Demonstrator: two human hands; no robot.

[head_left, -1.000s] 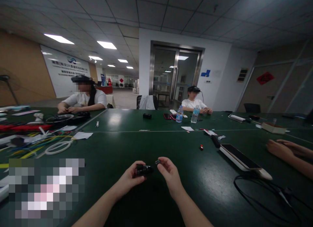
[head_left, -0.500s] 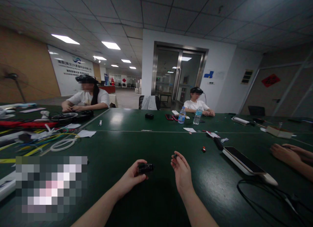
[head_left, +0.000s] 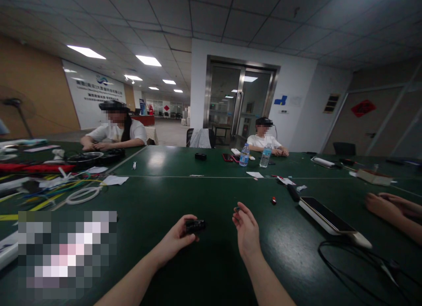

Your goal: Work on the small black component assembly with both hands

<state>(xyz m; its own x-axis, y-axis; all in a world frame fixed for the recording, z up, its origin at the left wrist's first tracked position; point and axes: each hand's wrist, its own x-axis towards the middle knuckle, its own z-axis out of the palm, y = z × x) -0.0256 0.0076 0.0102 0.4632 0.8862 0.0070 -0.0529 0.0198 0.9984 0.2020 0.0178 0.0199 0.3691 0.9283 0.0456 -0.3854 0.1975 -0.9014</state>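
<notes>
My left hand is closed round a small black box-shaped device, held with fingers on top and the thumb below. It looks dark and partly glossy; its exact kind cannot be made out. To the right, apart from it, my right hand pinches a tiny dark piece between thumb and fingertips. That piece is too small to name. Both hands are over the dark green table. A small red-and-silver item lies beyond my right hand.
A white device with a dark screen and a black cable lie on the right, near another person's hands. Coiled white cable and coloured wires are at left. Two water bottles stand ahead. Two people sit across the table.
My right hand has tilted slightly and its fingertips have shifted a little, still pinching the tiny piece. My left hand keeps its hold on the black device. The view has moved very slightly.
</notes>
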